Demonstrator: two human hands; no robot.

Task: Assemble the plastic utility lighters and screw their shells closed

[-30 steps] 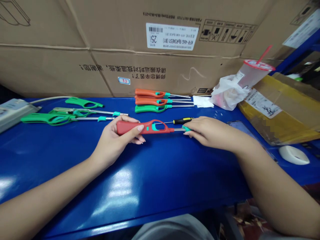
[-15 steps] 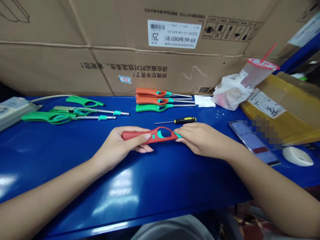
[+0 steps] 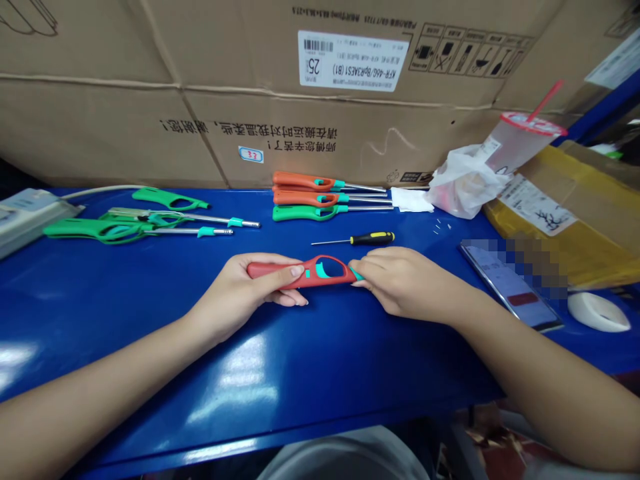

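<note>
Left hand (image 3: 250, 283) grasps red lighter (image 3: 323, 283), right hand (image 3: 403, 279) pinches teal sleeve (image 3: 357, 274) at its nose; align both squarely, clear of screwdriver (image 3: 373, 239) beyond right fingertips (image 3: 367, 283).

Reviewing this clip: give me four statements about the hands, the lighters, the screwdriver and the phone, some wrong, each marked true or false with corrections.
1. The left hand holds the red plastic lighter with a teal trigger. True.
2. The right hand grips the black-and-yellow-handled screwdriver. False: it grips a teal plastic piece at the red lighter's front end; the screwdriver lies on the glossy blue table.
3. Beside the orange plastic lighters, the green plastic lighter lies farther from the large brown cardboard box than they do. True.
4. The flat smartphone with a lit screen lies left of the left hand. False: it lies right of the right hand.
</note>
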